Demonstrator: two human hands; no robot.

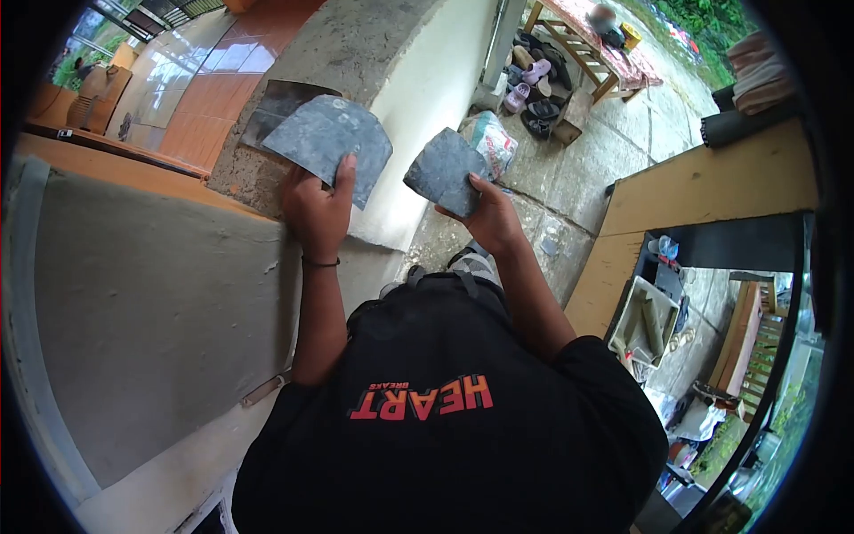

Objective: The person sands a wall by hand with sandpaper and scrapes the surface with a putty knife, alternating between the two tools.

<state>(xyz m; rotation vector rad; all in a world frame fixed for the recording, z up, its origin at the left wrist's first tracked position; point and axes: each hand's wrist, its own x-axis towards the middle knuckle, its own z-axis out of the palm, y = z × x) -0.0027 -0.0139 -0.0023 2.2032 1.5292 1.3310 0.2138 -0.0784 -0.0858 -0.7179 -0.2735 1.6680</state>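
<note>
My left hand (318, 209) grips a large grey sheet piece (331, 135) with a curved upper edge, the thumb lying on its face. The fingers behind it are mostly hidden. A smaller, roughly square grey sheet piece (445, 169) is pinched in my right hand (491, 214), thumb on its right side. Both pieces look thin, flat and scuffed, and they are held apart from each other. Beyond the left piece, a darker sheet (283, 102) lies on the concrete ledge (356, 49) and is partly covered by it.
A white plastic bag (491, 142) sits on the paved floor behind the right piece. Several shoes (534, 76) lie near a wooden bench (587, 40). On my right stands a wooden cabinet (663, 191) with a mirror reflecting a bin. Orange tiles (209, 98) extend at upper left.
</note>
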